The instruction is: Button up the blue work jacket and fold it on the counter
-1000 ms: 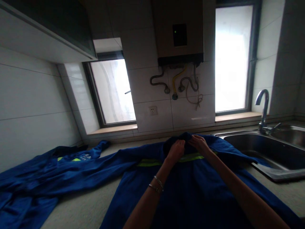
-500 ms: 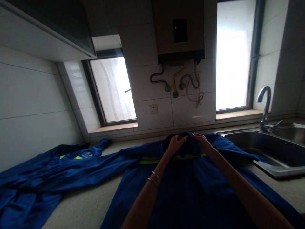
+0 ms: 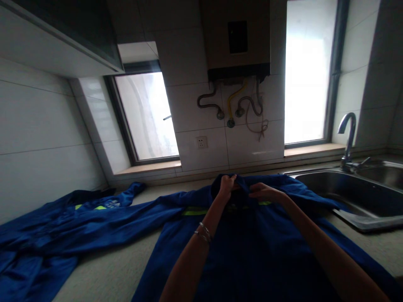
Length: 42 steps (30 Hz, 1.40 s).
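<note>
The left hand [image 3: 227, 185], at centre frame, pinches the raised collar [image 3: 242, 183] of a blue fabric jacket with yellow-green stripes [image 3: 242, 256]. The right hand [image 3: 266, 193], just right of it, has its fingers partly extended at the collar's right side; whether they grip or merely touch the fabric cannot be told. Silver-coloured metal bangles [image 3: 204, 233] encircle the left wrist.

The step in hand appears to be two-handed adjustment of the collar. The next move calls for a firm left-hand hold and a definite right-hand purchase on the fabric; loose cloth may slip or fold under.

The jacket lies spread from centre to bottom of frame on a pale speckled countertop [image 3: 110, 277]. One sleeve runs toward a second blue garment [image 3: 37, 230] at lower left; the boundary between the two is unclear. The other sleeve reaches the edge of a stainless-steel sink [image 3: 333, 181] at right, below a curved chrome tap [image 3: 349, 142]. A brown box-shaped wall heater [image 3: 217, 37] hangs at upper centre, above a white wall socket [image 3: 202, 142].
</note>
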Tool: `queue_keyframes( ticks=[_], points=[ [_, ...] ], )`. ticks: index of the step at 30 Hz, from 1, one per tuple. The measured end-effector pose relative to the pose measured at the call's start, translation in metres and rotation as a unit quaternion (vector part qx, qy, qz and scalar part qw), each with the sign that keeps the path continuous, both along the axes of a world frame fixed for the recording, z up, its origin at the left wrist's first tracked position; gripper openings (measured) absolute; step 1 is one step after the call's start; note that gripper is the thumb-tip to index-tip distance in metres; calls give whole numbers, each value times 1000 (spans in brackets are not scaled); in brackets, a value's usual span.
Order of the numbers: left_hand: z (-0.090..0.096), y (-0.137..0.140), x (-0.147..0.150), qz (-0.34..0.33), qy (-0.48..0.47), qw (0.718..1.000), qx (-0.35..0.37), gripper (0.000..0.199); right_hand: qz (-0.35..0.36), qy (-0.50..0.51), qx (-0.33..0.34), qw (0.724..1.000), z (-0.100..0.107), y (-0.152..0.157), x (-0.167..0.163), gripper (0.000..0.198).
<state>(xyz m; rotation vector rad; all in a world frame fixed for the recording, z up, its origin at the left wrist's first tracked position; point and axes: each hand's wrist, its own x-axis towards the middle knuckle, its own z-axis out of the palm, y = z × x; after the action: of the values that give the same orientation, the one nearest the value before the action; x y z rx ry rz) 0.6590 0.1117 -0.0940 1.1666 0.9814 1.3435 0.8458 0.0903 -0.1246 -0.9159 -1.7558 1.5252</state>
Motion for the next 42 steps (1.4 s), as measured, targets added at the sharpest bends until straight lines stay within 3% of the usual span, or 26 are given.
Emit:
queue_keyframes(
  ticks=[6,9,12,14,18,20,26,32,35,39,42],
  points=[
    [-4,-3,7,15,2,1000,19,29,90,23,-13,996,-2,3,9,33],
    [-4,-2,3,-36,4,999,21,26,81,3,-16,997,0,3,17,35],
    [-3,1,-9,-146,3,989,31,24,5,-14,20,1000,5,6,19,34],
    [-3,3,-15,-191,4,981,37,26,-64,-28,90,994,8,8,14,36],
    [-2,1,-21,-229,-9,973,36,28,-220,-64,287,930,7,15,-10,41],
    [-2,-1,-20,-232,-18,972,27,24,-265,-60,339,901,4,16,-21,40],
    [-7,5,-17,-177,-47,983,-5,11,-313,-10,410,857,0,12,-31,30],
    [-13,8,-11,-136,-22,990,15,18,-359,-26,377,853,-4,18,-28,37],
    [-12,5,-9,-160,-37,986,21,21,-383,1,344,857,-8,27,-25,42],
    [-8,2,-7,-162,-74,984,-17,14,-333,22,288,898,-12,32,-24,47],
    [-5,2,-9,-83,-47,994,-46,20,-284,18,243,927,-12,29,-26,48]
  ],
)
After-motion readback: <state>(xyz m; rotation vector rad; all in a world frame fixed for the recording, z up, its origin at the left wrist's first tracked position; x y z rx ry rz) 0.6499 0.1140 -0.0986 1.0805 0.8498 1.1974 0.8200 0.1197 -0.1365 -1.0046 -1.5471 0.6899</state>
